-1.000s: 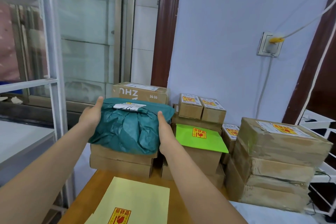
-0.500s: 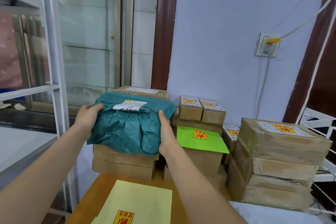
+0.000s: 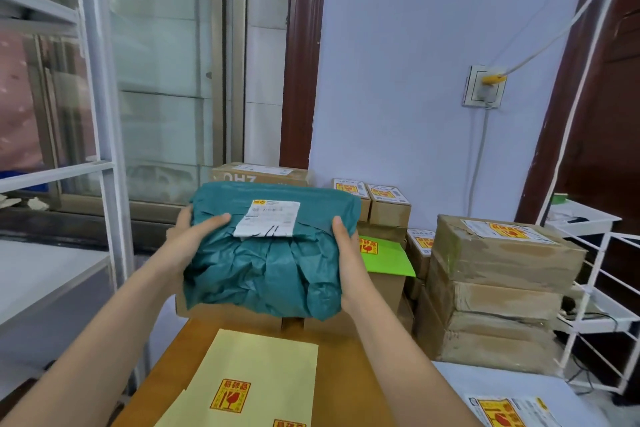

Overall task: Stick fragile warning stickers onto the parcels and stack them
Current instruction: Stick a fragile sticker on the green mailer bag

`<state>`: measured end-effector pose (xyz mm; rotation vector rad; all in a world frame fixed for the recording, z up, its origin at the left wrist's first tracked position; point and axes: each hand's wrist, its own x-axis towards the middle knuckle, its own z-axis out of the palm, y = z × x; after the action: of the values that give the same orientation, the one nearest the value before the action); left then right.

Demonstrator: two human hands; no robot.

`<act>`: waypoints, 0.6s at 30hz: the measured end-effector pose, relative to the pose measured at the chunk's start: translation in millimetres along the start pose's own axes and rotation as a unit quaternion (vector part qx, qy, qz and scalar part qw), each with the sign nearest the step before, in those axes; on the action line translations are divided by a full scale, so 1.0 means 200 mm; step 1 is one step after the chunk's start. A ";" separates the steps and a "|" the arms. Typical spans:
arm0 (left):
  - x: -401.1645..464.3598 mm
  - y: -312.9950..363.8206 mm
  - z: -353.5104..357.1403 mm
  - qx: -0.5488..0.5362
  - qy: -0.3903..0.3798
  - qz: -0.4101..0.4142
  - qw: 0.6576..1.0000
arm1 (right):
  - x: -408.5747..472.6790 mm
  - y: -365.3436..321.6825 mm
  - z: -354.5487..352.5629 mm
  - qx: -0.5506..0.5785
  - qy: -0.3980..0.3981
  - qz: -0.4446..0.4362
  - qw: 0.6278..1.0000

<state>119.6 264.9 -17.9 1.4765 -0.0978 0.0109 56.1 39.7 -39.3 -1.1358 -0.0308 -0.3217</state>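
**Head view: teal parcel held over the stacks**

Head view, one crumpled teal plastic mailer parcel point(image 3: 263, 270), white shipping label point(image 3: 268, 218) on top, is held at centre above brown cardboard boxes point(image 3: 491, 291) stacked from 12 to 3 o'clock. It is gripped at 9 o'clock by the left hand point(image 3: 188, 243), thumb on top, and at 3 o'clock by the right hand point(image 3: 346, 253). A pale yellow sticker sheet point(image 3: 256, 378) with red-and-yellow fragile stickers point(image 3: 230, 395) is laid on the wooden table point(image 3: 166, 367) at 6 o'clock.
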 end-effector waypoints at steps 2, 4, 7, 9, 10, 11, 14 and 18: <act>-0.07 -0.04 0.04 -0.015 -0.012 -0.004 1.000 | -0.08 -0.02 -0.06 -0.002 0.007 -0.002 1.000; -0.12 -0.07 0.10 -0.045 -0.013 -0.015 0.999 | -0.17 -0.03 -0.12 -0.001 0.012 -0.001 1.000; -0.22 -0.12 0.17 -0.044 -0.014 -0.009 0.999 | -0.30 -0.01 -0.21 -0.006 0.022 -0.005 1.000; -0.28 -0.15 0.21 -0.036 -0.029 -0.013 0.999 | -0.39 0.00 -0.28 -0.006 0.031 -0.005 0.999; -0.32 -0.17 0.24 -0.032 -0.031 -0.023 0.999 | -0.43 0.01 -0.32 -0.003 0.037 -0.002 0.999; -0.36 -0.19 0.26 -0.029 -0.031 -0.032 0.999 | -0.48 0.03 -0.35 0.003 0.042 0.004 0.999; -0.47 -0.25 0.31 -0.039 -0.036 -0.057 0.997 | -0.60 0.05 -0.44 0.005 0.065 0.023 0.998; -0.59 -0.32 0.37 -0.044 -0.038 -0.082 0.995 | -0.74 0.05 -0.53 -0.008 0.092 0.046 0.995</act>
<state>2.5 192.0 -83.3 1.3924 -0.0378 -0.1811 -97.0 -15.4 -121.4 -1.1158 0.1871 -0.3433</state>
